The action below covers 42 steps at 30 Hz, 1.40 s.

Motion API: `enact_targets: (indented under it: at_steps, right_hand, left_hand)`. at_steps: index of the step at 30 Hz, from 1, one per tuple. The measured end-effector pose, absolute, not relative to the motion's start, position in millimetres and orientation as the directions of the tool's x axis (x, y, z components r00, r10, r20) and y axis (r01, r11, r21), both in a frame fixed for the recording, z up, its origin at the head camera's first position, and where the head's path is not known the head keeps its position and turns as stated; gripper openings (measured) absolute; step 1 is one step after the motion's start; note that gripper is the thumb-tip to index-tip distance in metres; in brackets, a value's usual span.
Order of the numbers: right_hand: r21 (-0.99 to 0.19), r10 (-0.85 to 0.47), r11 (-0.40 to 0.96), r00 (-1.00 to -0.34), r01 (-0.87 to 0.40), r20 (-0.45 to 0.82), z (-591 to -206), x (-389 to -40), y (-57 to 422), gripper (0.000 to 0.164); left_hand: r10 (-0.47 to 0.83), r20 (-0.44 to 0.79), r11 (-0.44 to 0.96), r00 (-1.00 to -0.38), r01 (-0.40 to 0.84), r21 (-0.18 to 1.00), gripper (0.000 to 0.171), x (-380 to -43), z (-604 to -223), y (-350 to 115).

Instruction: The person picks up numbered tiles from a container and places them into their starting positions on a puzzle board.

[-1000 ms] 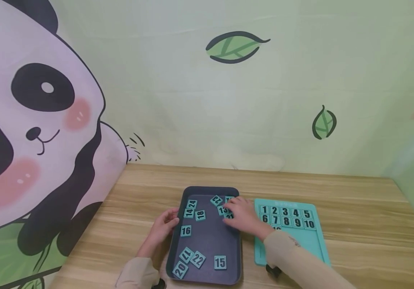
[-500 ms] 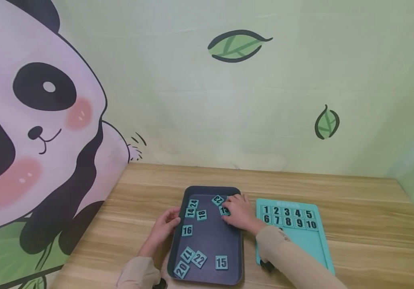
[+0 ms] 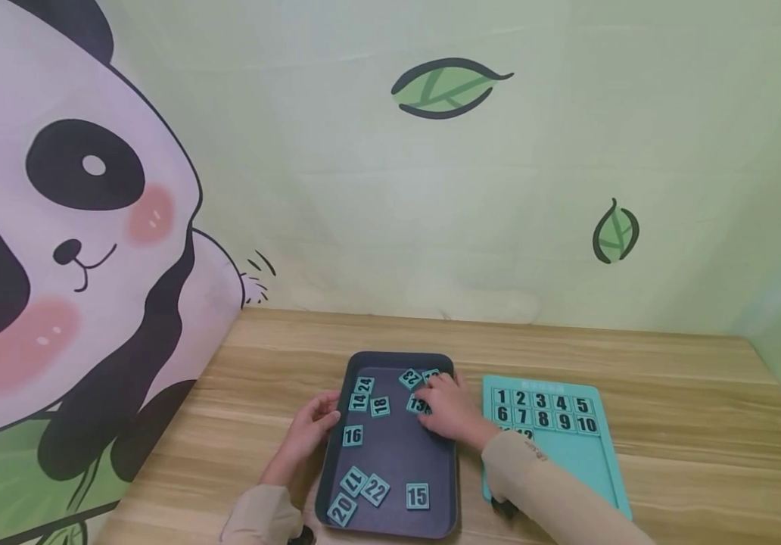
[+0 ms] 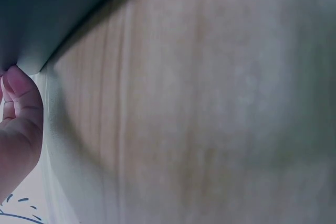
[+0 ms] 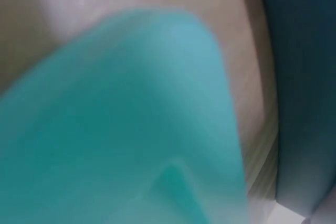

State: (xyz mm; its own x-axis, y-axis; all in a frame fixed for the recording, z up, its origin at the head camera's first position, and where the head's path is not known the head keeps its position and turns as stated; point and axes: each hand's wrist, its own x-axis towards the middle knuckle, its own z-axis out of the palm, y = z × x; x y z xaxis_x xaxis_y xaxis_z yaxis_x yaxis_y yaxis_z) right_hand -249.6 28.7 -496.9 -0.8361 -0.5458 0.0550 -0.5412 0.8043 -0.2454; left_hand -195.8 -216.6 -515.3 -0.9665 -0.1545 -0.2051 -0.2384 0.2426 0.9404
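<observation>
In the head view my left hand holds the left rim of a dark tray. The left wrist view shows its thumb against the tray's side. My right hand reaches over the tray's right rim, thumb and fingertip at opposite edges of the number tile 13. Near those fingers lie tile 23 and a partly covered tile. To the right, a turquoise board bears tiles 1 to 10 in two rows, with another row partly hidden by the right sleeve.
Loose in the tray are tiles 24, 14, 18, 16, 17, 22, 20 and 15. A panda-printed backdrop stands behind the wooden table.
Tile 13 has shifted slightly toward the person and left, with my right fingers at it. Tile 21, visible a second ago, is now covered by that hand. The left hand stays at the rim.
</observation>
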Motion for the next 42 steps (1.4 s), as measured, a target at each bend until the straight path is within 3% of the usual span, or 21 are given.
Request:
enact_targets:
  at_steps: [13, 21, 34, 42]
  right_hand:
    - [-0.272, -0.498, 0.819, -0.861, -0.505, 0.100, -500.8, -246.8, 30.4, 0.032]
    - [-0.306, -0.540, 0.753, -0.813, -0.582, 0.217, -480.4, -238.1, 44.3, 0.031]
    - [-0.416, -0.519, 0.725, -0.832, -0.550, 0.196, -452.9, -217.2, 93.1, 0.034]
    - [-0.376, -0.531, 0.743, -0.830, -0.553, 0.171, -447.9, -212.2, 132.3, 0.035]
  left_hand:
    - [-0.152, -0.195, 0.229, -0.969, -0.227, 0.947, 0.034, -195.8, -516.5, -212.8]
    - [-0.148, -0.199, 0.237, -0.969, -0.230, 0.944, 0.035, -196.5, -515.5, -213.1]
    - [-0.147, -0.189, 0.249, -0.971, -0.221, 0.943, 0.035, -196.4, -518.2, -214.8]
    - [-0.150, -0.196, 0.258, -0.969, -0.230, 0.938, 0.036, -196.5, -518.0, -215.1]
